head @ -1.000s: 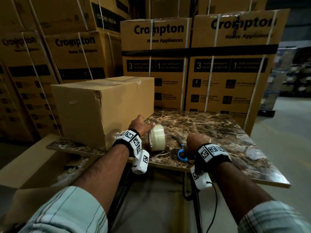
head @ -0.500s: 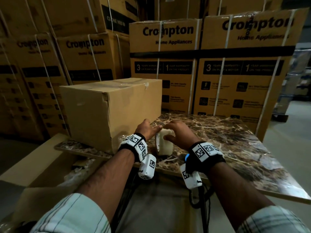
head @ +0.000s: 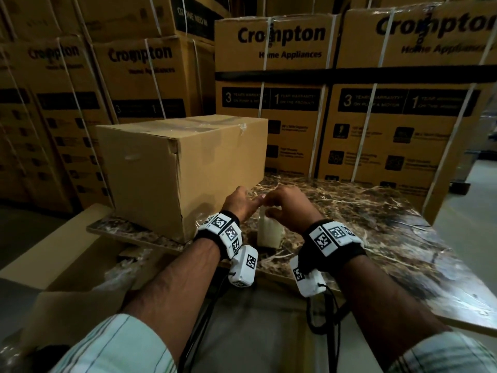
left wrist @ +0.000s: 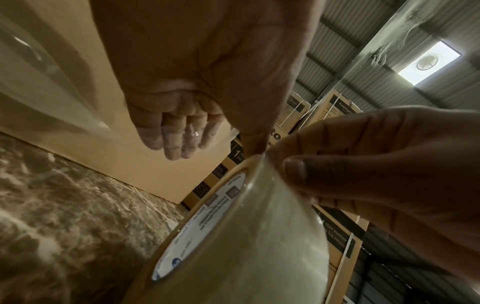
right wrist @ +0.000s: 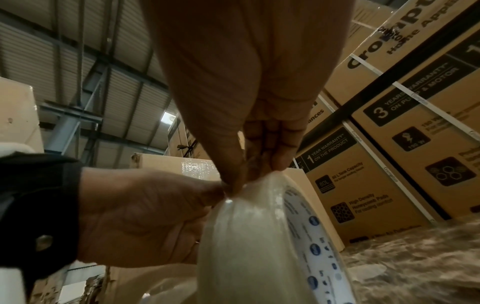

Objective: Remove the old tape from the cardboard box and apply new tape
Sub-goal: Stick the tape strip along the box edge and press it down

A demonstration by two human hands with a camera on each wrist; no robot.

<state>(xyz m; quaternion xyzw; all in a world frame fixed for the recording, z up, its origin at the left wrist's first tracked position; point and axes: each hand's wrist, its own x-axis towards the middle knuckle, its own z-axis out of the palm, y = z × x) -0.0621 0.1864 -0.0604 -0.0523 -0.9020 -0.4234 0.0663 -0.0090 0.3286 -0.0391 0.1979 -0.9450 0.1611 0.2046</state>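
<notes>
A plain cardboard box [head: 183, 168] stands on the left of the marble table [head: 376, 224], with old clear tape [head: 242, 127] wrinkled along its top edge. A roll of clear tape [head: 270, 234] stands on its rim just right of the box. My left hand [head: 242, 200] steadies the roll [left wrist: 233, 236], thumb on its top rim and fingers curled beside its labelled face. At that same top spot my right hand [head: 285, 208] pinches the roll's [right wrist: 246, 236] outer layer between thumb and fingertips. The right wrist view shows both thumbs meeting there.
Tall stacks of strapped Crompton cartons [head: 295, 103] wall in the table behind and to the left. Flattened cardboard [head: 67, 251] lies below the table's left front corner. The marble top to the right of the roll is bare.
My right hand left the blue-handled tool on the table and came over to the roll's top. The left hand stayed on the roll. The head view has drawn closer.
</notes>
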